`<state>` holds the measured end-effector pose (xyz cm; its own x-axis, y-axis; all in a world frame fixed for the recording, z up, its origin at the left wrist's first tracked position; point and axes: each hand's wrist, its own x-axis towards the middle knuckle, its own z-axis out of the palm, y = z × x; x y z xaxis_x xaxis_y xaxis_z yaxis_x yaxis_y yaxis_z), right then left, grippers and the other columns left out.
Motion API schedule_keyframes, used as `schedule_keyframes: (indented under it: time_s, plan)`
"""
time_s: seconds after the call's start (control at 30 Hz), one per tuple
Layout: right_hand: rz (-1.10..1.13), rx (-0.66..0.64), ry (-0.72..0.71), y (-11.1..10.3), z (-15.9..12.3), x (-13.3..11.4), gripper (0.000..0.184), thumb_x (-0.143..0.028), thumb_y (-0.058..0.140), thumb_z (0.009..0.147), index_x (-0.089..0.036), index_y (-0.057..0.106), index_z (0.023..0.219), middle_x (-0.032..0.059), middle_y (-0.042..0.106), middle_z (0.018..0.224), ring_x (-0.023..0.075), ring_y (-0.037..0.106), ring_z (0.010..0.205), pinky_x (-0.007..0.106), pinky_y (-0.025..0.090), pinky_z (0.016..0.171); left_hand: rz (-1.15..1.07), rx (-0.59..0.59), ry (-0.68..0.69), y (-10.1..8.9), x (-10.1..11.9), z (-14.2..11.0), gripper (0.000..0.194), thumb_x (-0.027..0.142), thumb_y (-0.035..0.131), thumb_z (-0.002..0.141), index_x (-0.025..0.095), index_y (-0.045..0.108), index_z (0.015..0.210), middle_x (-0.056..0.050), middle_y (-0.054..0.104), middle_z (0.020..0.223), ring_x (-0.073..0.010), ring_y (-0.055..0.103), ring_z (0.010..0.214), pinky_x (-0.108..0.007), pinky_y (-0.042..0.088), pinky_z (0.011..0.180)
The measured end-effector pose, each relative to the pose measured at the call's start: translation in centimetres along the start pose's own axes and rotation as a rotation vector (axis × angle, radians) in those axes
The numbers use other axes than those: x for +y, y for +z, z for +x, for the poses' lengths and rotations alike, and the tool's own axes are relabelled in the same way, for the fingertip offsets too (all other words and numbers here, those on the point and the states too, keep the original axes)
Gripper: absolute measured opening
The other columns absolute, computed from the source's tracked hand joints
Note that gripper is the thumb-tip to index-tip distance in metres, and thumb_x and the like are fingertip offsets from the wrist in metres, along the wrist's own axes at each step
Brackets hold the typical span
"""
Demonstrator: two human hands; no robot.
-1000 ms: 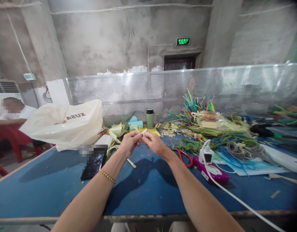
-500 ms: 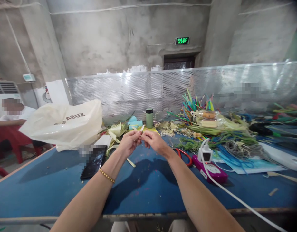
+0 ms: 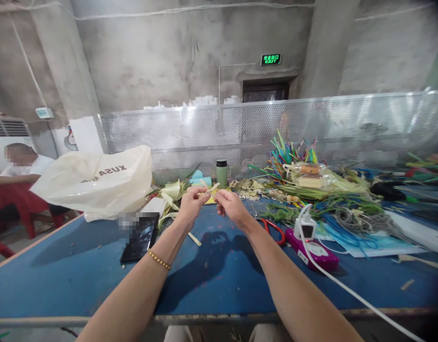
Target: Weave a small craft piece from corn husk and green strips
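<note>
Above the blue table, my left hand (image 3: 192, 205) pinches pale, flat plant-leaf strips (image 3: 214, 187) that cross at its fingertips. My right hand (image 3: 230, 205) is closed close beside it, thumb and forefinger pinched at the near side of the same strips. Small parts of the strips are hidden by the fingers. A loose pale strip (image 3: 195, 239) lies on the table below my left wrist. Behind my left hand is a heap of pale green leaves (image 3: 171, 191). Red-handled scissors (image 3: 276, 232) lie beside my right wrist.
A white plastic bag (image 3: 94, 183) and a dark tablet (image 3: 140, 237) are at left. A green bottle (image 3: 222, 174) stands behind my hands. At right are a purple power strip (image 3: 313, 251) with a white cable, tangled cords (image 3: 361, 218) and colourful stems. A seated person (image 3: 23, 161) is far left.
My hands have moved slightly apart, the right one a little to the right. The crossed strips now show more clearly between them.
</note>
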<state>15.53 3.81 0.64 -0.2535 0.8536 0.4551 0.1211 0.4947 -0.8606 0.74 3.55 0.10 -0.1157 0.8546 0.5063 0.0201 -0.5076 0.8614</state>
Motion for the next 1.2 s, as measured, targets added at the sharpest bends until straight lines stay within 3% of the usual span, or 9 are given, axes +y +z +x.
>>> schedule_keyframes:
  time_s: [0.2,0.37,0.47,0.57,0.67,0.77,0.93,1.1,1.2]
  plan:
    - [-0.058,0.012,-0.008,-0.1,0.0,-0.1,0.027,-0.038,0.045,0.087,-0.019,0.050,0.069,-0.0038,0.049,0.052,0.0107,0.051,0.042,0.021,0.037,0.041,-0.038,-0.061,0.064,0.3,0.6,-0.3,0.025,0.034,0.071,0.069,0.012,0.072,0.082,-0.002,0.065,0.072,-0.0128,0.053,0.069,-0.025,0.041,0.068]
    - [-0.312,0.348,-0.272,-0.7,0.1,-0.5,0.018,-0.030,0.051,0.086,-0.017,0.060,0.078,0.0041,0.063,0.071,0.0138,0.059,0.060,0.025,0.046,0.058,0.006,-0.042,0.058,-0.1,0.1,0.1,0.028,0.035,0.072,0.068,0.012,0.072,0.082,0.000,0.060,0.061,-0.0114,0.049,0.059,-0.024,0.037,0.058]
    - [-0.362,0.275,-0.395,-0.4,0.0,-0.6,0.014,-0.027,0.056,0.083,-0.017,0.063,0.089,0.0074,0.066,0.085,0.0155,0.062,0.072,0.026,0.049,0.066,0.184,-0.045,0.124,-0.3,-0.1,0.2,0.022,0.033,0.066,0.075,0.013,0.072,0.081,-0.001,0.060,0.062,-0.0124,0.049,0.059,-0.024,0.037,0.058]
    - [-0.395,0.173,-0.399,0.3,-0.2,-0.4,0.022,-0.027,0.065,0.077,-0.016,0.062,0.096,0.0095,0.067,0.094,0.0170,0.064,0.077,0.028,0.051,0.069,0.478,0.029,0.240,-0.2,0.1,-0.1,0.013,0.022,0.061,0.079,0.015,0.073,0.081,-0.004,0.064,0.070,-0.0153,0.053,0.067,-0.026,0.039,0.064]
    - [-0.390,0.195,-0.325,0.7,-0.2,0.0,0.022,-0.029,0.069,0.076,-0.016,0.062,0.091,0.0086,0.069,0.088,0.0180,0.065,0.076,0.029,0.051,0.069,0.692,0.059,0.339,0.3,0.4,-0.7,0.013,0.012,0.059,0.078,0.016,0.072,0.080,-0.005,0.066,0.075,-0.0174,0.054,0.073,-0.029,0.039,0.069]
    - [-0.376,0.247,-0.283,0.5,0.0,0.1,0.012,-0.028,0.065,0.079,-0.016,0.062,0.083,0.0069,0.070,0.078,0.0175,0.065,0.071,0.028,0.050,0.067,0.759,0.018,0.430,0.7,0.6,-1.1,0.011,0.014,0.060,0.081,0.017,0.070,0.079,-0.006,0.067,0.077,-0.0191,0.055,0.078,-0.030,0.040,0.072]
    - [-0.330,0.272,-0.281,0.2,0.2,0.2,0.013,-0.029,0.060,0.082,-0.017,0.063,0.076,0.0063,0.070,0.073,0.0174,0.064,0.066,0.028,0.049,0.064,0.633,-0.002,0.396,0.8,0.6,-1.1,0.009,0.014,0.061,0.080,0.017,0.070,0.081,-0.005,0.069,0.078,-0.0184,0.056,0.079,-0.029,0.041,0.073]
    - [-0.105,0.279,-0.195,0.7,0.4,0.7,0.022,-0.038,0.060,0.080,-0.017,0.062,0.075,0.0052,0.068,0.069,0.0173,0.064,0.062,0.027,0.049,0.057,0.204,0.031,0.164,1.5,-0.3,-1.1,0.011,0.019,0.062,0.077,0.014,0.070,0.081,-0.003,0.068,0.070,-0.0147,0.057,0.067,-0.026,0.042,0.065]
    - [-0.074,0.251,-0.150,0.4,0.5,0.6,0.022,-0.038,0.058,0.080,-0.017,0.061,0.075,0.0039,0.067,0.069,0.0162,0.062,0.061,0.026,0.049,0.057,-0.045,-0.026,0.037,1.7,-0.6,-1.1,0.018,0.028,0.067,0.073,0.012,0.071,0.079,-0.002,0.066,0.066,-0.0123,0.054,0.061,-0.024,0.041,0.061]
